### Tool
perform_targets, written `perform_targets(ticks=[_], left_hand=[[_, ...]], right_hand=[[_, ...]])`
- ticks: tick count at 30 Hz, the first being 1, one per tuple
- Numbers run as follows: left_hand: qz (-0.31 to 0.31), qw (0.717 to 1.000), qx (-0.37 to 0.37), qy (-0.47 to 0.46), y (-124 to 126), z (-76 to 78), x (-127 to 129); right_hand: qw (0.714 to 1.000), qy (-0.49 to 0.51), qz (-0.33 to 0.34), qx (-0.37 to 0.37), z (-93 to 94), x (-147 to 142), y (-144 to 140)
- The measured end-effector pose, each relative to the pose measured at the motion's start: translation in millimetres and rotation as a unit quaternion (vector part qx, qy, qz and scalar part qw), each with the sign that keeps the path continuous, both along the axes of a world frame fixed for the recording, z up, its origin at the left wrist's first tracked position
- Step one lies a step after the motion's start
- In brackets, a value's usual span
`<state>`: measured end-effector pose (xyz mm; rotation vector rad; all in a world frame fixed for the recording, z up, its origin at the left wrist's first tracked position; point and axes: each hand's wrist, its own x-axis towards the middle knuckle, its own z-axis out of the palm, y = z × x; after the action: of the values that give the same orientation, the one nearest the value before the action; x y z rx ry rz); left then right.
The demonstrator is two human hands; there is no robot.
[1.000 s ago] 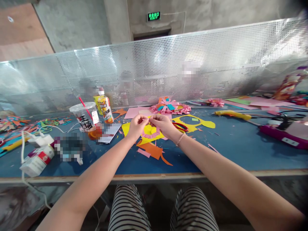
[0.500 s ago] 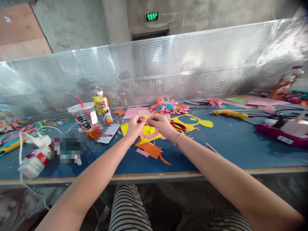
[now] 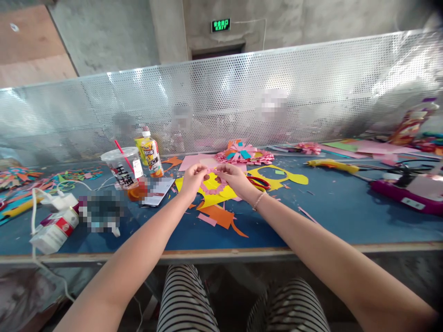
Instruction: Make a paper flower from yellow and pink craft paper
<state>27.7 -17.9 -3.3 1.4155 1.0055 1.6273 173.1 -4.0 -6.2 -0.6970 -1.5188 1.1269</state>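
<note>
Pink fringed paper point(image 3: 209, 189) | between left grip point(image 3: 194, 179), right grip point(image 3: 234, 178) | pinched

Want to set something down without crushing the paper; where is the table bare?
Mostly bare: the blue table between the pink strip, yellow tool and purple block. Crowded: around the left hand and right hand holding pink paper, with yellow paper, orange scraps and red scissors; also far left, with paper strips and white box.

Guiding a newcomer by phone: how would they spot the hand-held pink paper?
Along the blue table, find the left hand and right hand nearly meeting. The pink strip curves between them over yellow paper; its notched edge sets it apart from the rectangular pink scrap nearby.
</note>
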Motion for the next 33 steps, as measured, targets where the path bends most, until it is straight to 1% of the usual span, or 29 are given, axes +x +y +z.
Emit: perform_targets(ticks=[3, 7, 16, 18, 21, 23, 24, 28, 33], left_hand=[[-0.033, 0.999, -0.021, 0.017, -0.9, -2.0, -0.4], [-0.032, 0.998, -0.022, 0.040, 0.2, -4.1, -1.5], [-0.022, 0.998, -0.033, 0.038, -0.1, -0.3, 0.6], [-0.007, 0.998, -0.019, 0.068, 0.5, -1.0, 0.0], [0.014, 0.988, 0.038, 0.149, 1.8, -3.0, -1.2], [0.015, 0.980, 0.072, 0.186, 2.3, -4.1, -1.4], [0.013, 0.978, 0.081, 0.190, 2.4, -4.4, -1.3], [0.002, 0.985, 0.078, 0.157, 2.8, -5.2, -0.5], [-0.026, 0.990, 0.069, 0.118, 3.3, -6.0, 0.3]], right_hand=[[0.999, -0.034, -0.026, 0.031, 0.0, 0.3, 1.5], [0.998, -0.043, -0.022, 0.045, 1.3, 0.6, 1.4], [1.000, 0.011, -0.008, -0.005, 0.3, -0.8, 1.0], [1.000, 0.018, -0.002, -0.006, -0.7, -1.2, 1.5], [1.000, 0.027, 0.011, -0.005, -1.3, -2.0, 0.4], [0.999, 0.031, 0.017, -0.003, -1.3, -2.6, -1.5], [0.999, 0.032, 0.019, -0.001, -1.2, -2.9, -2.4], [0.999, 0.035, 0.020, 0.001, -1.8, -3.5, -3.9], [0.998, 0.054, 0.027, -0.006, -3.9, -2.8, -1.4]])
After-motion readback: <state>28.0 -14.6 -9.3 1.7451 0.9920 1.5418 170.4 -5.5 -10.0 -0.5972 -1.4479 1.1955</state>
